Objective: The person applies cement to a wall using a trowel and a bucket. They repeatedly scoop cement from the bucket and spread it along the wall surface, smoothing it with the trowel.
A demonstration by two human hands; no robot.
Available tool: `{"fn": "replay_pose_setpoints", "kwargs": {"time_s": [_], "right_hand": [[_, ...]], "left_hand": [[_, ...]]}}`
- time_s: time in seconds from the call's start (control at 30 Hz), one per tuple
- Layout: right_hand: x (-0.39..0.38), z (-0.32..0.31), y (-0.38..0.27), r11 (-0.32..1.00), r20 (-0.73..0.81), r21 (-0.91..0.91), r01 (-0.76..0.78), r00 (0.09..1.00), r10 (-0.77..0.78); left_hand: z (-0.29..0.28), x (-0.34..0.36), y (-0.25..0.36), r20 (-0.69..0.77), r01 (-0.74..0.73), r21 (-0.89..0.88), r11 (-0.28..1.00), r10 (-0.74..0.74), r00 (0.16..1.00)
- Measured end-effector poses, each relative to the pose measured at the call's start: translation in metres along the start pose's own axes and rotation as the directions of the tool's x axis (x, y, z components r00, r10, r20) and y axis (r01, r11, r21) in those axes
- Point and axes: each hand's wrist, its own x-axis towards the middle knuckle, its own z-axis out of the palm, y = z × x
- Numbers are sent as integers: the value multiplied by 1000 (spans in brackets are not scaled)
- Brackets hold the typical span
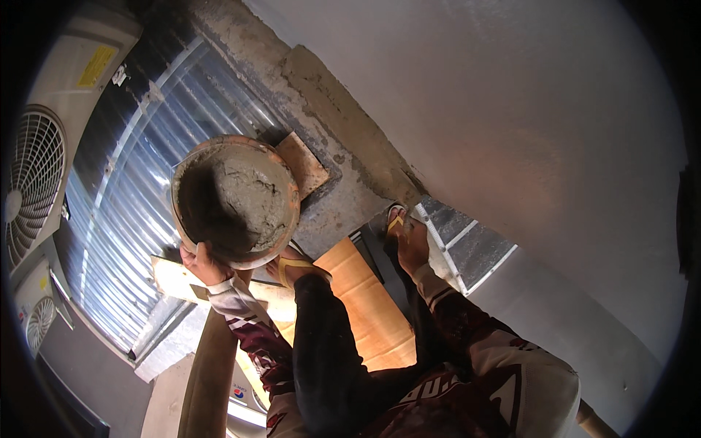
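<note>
A round pan [237, 198] about half full of wet grey mortar sits raised at the left, its rim gripped from below by the left hand [203, 264]. The right hand [410, 244] presses at the ledge's [343, 120] lower end — grip unclear — where rough, unsmoothed mortar coats the edge beside the white wall [511, 109].

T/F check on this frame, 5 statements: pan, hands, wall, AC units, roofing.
1. The left hand holds a round pan by its lower rim. True.
2. The pan is empty. False: it holds grey wet mortar.
3. The right hand is low by the wall, apart from the pan. True.
4. Air conditioner units sit on the picture's right. False: they are at the left edge.
5. The corrugated roofing sheet lies below the pan's side. True.
</note>
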Motion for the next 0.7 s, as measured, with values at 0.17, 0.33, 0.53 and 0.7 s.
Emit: {"fn": "replay_pose_setpoints", "kwargs": {"time_s": [0.17,0.33,0.53,0.7], "right_hand": [[-13,-35,7,999,36,-52,3,999,-1],[-36,-50,31,1000,-20,22,-19,1000,20],[-48,-54,20,997,55,-52,65,997,-62],[-27,-49,-9,996,87,-45,79,993,-75]], "left_hand": [[-3,1,-3,8,-21,-32,999,21,1000],[6,-2,0,0,-11,-56,998,11,1000],[-6,2,-2,24,-22,-28,999,22,999],[-5,3,-5,9,-21,-34,999,21,1000]]}}
